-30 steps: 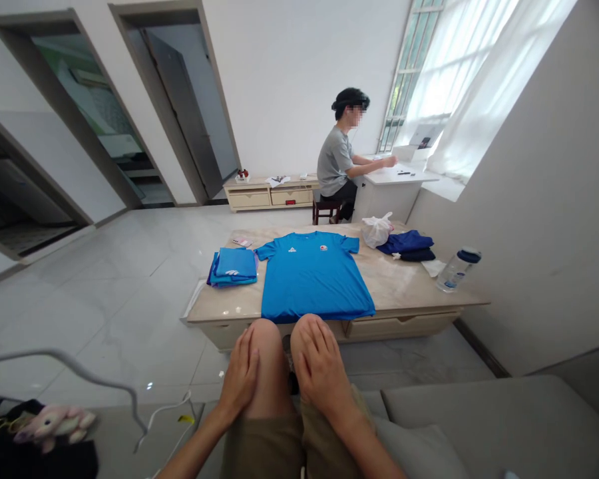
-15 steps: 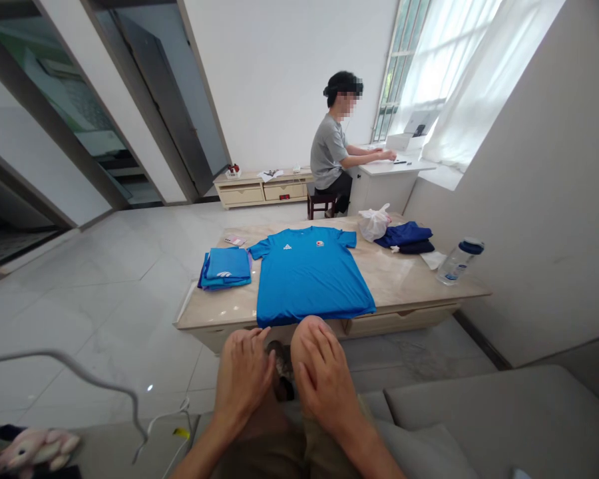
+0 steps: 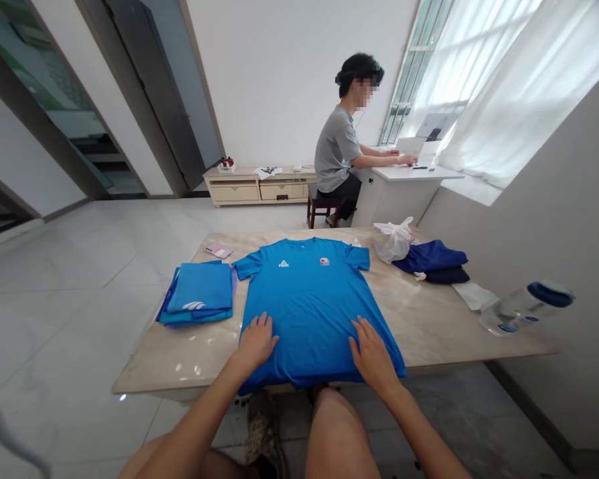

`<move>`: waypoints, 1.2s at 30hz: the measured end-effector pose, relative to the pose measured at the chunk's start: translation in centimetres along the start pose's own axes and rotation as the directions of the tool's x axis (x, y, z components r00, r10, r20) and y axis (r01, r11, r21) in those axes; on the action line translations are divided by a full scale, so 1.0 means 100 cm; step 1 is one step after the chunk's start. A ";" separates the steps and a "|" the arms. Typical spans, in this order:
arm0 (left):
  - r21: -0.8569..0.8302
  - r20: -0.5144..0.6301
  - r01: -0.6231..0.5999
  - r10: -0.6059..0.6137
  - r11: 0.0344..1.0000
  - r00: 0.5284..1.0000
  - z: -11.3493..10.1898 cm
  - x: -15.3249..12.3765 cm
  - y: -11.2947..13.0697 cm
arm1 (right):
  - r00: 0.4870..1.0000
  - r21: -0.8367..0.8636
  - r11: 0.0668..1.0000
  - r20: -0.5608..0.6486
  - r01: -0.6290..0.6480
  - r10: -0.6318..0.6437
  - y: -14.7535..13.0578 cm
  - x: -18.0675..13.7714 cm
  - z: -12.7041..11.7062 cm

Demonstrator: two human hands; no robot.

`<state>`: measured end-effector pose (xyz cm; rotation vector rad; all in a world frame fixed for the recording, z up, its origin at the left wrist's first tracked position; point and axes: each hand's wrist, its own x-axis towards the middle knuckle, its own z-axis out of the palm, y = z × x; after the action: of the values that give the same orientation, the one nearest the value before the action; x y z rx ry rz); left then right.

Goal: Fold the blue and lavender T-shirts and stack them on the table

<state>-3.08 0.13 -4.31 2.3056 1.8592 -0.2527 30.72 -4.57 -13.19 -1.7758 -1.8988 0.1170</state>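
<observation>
A blue T-shirt lies spread flat, front up, on the marble-patterned table, its collar away from me and its hem over the near edge. My left hand is over the lower left of the shirt, fingers stretched out, holding nothing. Over the lower right is my right hand, also open with fingers extended. Whether the palms press on the fabric I cannot tell. Left of the shirt sits a stack of folded blue clothes, with a pink phone behind it.
On the table's right are a white plastic bag, dark blue clothing, a white paper and a clear water bottle near the edge. Beyond, a person sits at a white desk. A low cabinet stands against the wall.
Both hands have left my knees and reached forward over the shirt, moving apart to its two lower sides. My view has come closer to the table.
</observation>
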 end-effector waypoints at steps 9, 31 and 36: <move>0.043 0.014 -0.058 0.058 0.997 0.998 0.052 0.030 -0.025 | 0.999 -0.212 0.977 -0.013 0.026 -0.029 0.025 0.000 0.041; -0.058 0.158 0.015 -0.006 0.998 0.987 -0.054 -0.034 0.018 | 0.767 -0.209 0.750 -0.001 -0.627 0.642 0.075 0.146 -0.060; -0.199 0.050 0.046 -0.037 0.979 0.998 -0.033 -0.019 0.004 | 0.725 -0.335 0.661 -0.110 -0.671 0.680 0.108 0.200 -0.021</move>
<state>-2.96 -0.97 -0.67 2.1120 1.8208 -0.1163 41.48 15.24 -9.51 -2.6811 -1.2057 0.0616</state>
